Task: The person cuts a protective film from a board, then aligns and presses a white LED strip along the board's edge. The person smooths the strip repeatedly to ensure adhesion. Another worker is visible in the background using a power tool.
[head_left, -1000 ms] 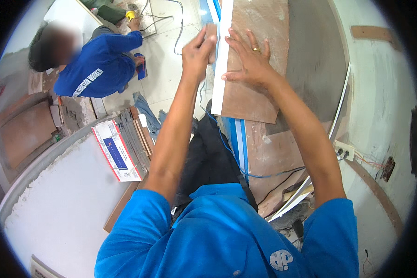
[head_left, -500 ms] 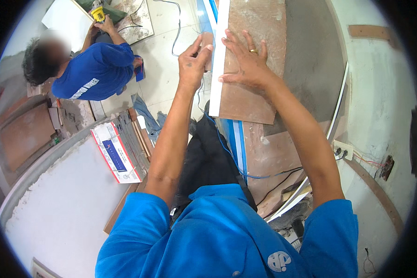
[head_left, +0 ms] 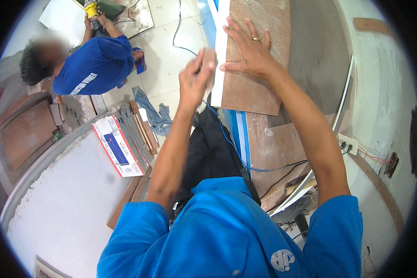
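Observation:
My left hand [head_left: 193,83] is closed round a small flat brown block [head_left: 209,56], perhaps a sanding block; motion smears the fingers. It is beside the white edge strip [head_left: 220,69] of a brown board [head_left: 257,95]. Whether the block touches the strip I cannot tell. With fingers spread, my right hand [head_left: 252,53] presses flat on the board, its thumb and fingertips close to the strip. A ring is on one finger. The board lies on a workbench [head_left: 273,146] with blue and white stripes along its side.
At the upper left a person in a blue shirt [head_left: 95,67] holds a yellow power tool [head_left: 91,9]. Tied boxed tiles [head_left: 118,146] stand left of my arm. A blue cable [head_left: 271,170] crosses the bench toward a wall socket [head_left: 348,144]. Blue cloth [head_left: 153,113] lies on the floor.
My left hand, with the brown block, has shifted a little nearer along the white strip and turned. My right hand stays spread on the board. The other person's power tool has tilted.

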Demonstrator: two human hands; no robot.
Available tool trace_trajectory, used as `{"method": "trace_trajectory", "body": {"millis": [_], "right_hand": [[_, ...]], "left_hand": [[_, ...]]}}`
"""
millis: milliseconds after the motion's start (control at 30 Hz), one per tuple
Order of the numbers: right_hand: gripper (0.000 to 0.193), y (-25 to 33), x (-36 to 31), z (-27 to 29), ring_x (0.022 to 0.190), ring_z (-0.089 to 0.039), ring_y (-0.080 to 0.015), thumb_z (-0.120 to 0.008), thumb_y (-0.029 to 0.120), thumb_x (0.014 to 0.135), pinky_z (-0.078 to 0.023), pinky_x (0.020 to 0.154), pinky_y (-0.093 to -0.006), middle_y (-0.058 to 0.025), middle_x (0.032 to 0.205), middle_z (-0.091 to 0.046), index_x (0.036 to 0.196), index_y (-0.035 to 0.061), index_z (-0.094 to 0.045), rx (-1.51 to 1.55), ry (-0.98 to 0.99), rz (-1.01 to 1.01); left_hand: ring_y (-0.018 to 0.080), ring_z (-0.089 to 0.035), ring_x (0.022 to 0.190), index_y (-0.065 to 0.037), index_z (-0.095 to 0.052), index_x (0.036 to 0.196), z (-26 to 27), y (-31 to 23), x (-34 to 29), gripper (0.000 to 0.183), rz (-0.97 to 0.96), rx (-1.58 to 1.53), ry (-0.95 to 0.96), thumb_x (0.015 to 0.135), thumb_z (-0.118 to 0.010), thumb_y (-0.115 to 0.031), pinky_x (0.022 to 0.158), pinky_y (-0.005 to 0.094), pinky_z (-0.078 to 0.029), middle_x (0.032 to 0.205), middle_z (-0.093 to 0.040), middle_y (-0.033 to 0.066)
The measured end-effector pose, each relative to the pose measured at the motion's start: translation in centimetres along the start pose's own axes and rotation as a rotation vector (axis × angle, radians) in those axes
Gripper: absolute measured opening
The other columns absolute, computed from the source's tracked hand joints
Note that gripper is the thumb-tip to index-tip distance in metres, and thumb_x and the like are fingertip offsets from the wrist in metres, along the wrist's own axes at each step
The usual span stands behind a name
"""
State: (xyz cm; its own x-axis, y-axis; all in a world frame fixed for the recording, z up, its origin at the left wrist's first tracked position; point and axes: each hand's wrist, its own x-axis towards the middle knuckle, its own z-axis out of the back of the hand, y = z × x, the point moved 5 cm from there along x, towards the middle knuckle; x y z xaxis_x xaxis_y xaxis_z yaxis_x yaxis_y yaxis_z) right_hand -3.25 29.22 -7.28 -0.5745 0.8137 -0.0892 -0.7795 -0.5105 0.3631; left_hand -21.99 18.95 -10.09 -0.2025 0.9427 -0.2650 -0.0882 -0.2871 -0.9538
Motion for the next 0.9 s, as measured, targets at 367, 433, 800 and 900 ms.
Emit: {"method": "trace_trajectory", "body": {"millis": [367, 433, 800, 900], "right_hand": [[0.128, -0.8, 0.6, -0.7, 0.167, 0.004, -0.0345, -0.082, 0.082, 0.063, 0.010, 0.124, -0.0749, 0.0030, 0.181, -0.016, 0.167, 0.0252, -0.034, 0.001, 0.036, -0.008], [0.128, -0.7, 0.4, -1.0, 0.167, 0.002, -0.0351, -0.083, 0.080, 0.063, 0.009, 0.124, -0.0748, 0.0017, 0.181, -0.017, 0.167, 0.0232, -0.035, 0.008, 0.031, -0.004], [0.126, 0.2, 0.3, -0.3, 0.167, 0.001, -0.0343, -0.084, 0.077, 0.063, 0.009, 0.124, -0.0733, -0.0056, 0.180, -0.019, 0.165, 0.0200, -0.039, 0.028, 0.020, 0.017], [0.119, 0.3, 0.2, -0.2, 0.167, -0.001, -0.0342, -0.082, 0.076, 0.068, 0.008, 0.125, -0.0730, -0.0073, 0.181, -0.018, 0.165, 0.0221, -0.040, 0.026, 0.025, 0.021]], "left_hand": [[0.0221, -0.063, 0.120, 0.001, -0.053, 0.151, 4.6, 6.2, -9.3, 0.070, 0.432, -0.632, 0.273, 0.097, -0.077, -0.038, 0.103, 0.0375, -0.051, 0.129, -0.066, 0.0084], [0.0222, -0.063, 0.118, 0.002, -0.057, 0.148, 4.5, 4.2, -12.7, 0.070, 0.429, -0.613, 0.303, 0.095, -0.079, -0.037, 0.103, 0.0366, -0.051, 0.126, -0.065, 0.0080], [0.0334, -0.063, 0.118, 0.007, -0.064, 0.139, 1.5, -1.6, -11.7, 0.070, 0.058, 0.089, 0.239, 0.088, -0.083, -0.038, 0.103, 0.0395, -0.051, 0.130, -0.060, 0.0201], [0.0277, -0.062, 0.116, 0.005, -0.064, 0.138, 1.1, -2.5, -12.3, 0.065, 0.041, 0.106, 0.214, 0.089, -0.084, -0.033, 0.102, 0.0360, -0.049, 0.123, -0.061, 0.0167]]}}
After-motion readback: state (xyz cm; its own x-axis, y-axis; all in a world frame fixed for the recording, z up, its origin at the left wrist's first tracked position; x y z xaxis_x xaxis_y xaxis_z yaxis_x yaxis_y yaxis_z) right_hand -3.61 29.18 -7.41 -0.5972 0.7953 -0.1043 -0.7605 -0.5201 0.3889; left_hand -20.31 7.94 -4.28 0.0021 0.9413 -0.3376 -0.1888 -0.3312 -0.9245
